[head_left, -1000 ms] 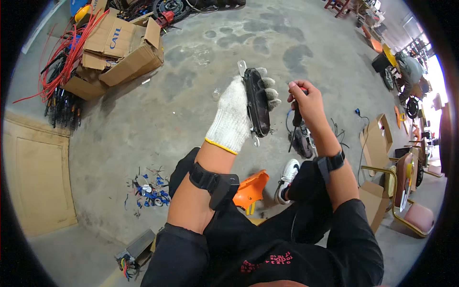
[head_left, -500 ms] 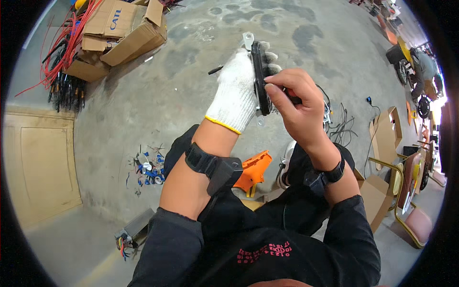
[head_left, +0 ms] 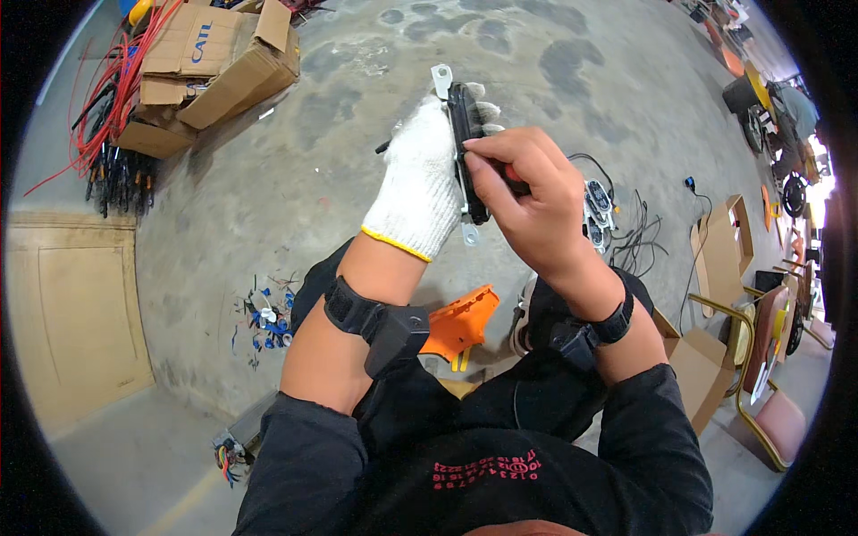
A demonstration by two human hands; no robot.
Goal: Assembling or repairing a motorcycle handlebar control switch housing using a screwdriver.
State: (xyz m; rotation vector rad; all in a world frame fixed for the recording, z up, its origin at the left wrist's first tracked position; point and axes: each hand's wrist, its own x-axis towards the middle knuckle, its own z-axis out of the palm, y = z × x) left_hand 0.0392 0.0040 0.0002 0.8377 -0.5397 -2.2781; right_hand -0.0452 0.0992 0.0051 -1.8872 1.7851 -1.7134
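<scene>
My left hand (head_left: pixel 414 179), in a white knit glove with a yellow hem, is wrapped round a long narrow black part (head_left: pixel 459 125). Metal tabs with holes stick out at both ends of this part, and its long side stands roughly upright in the picture. Bare, my right hand (head_left: pixel 541 196) has thumb and forefinger pinched together at the part's right edge. A black-and-red handle (head_left: pixel 514 176) lies under the curled fingers of that hand; the rest of it is hidden. A short dark rod (head_left: pixel 382 147) pokes out left of the glove.
An orange plastic shell (head_left: pixel 460 323) lies on the floor between my legs. Grey-white parts (head_left: pixel 599 210) and black cables (head_left: pixel 639 241) are right of my hands. Blue and white scraps (head_left: pixel 271 322) lie left. Cardboard boxes (head_left: pixel 223 67), red wires (head_left: pixel 85 116) and chairs (head_left: pixel 773 420) stand farther out.
Both hands and the black part have shifted a little left and slightly down in the picture. The grip stays much the same. More of the red on the handle and of the grey-white floor parts shows.
</scene>
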